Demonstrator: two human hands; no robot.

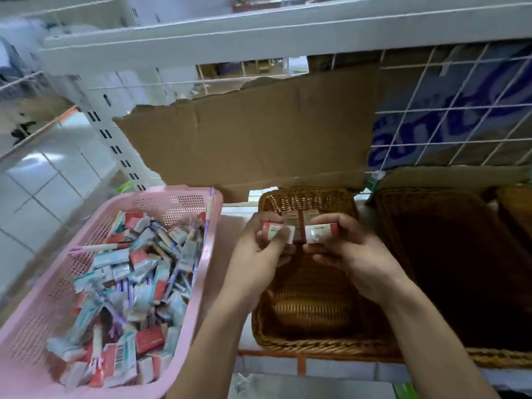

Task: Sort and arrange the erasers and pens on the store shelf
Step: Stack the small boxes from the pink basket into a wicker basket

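Fingers (260, 221) of my left hand (256, 254) curl round a red-and-white eraser (277, 232), pinching it. My right hand (357, 254) pinches a second eraser (321, 233) just beside it, their ends nearly meeting. Both hang over the wicker basket (305, 345), where two more erasers (299, 218) lie just beyond my fingers. Left of them sits the pink basket (207, 254), heaped with packets and pens (126, 292).

A white metal shelf (259, 33) spans overhead, with torn cardboard (253, 139) and wire grid (449, 110) behind and pale tiled floor (43, 191) at left.
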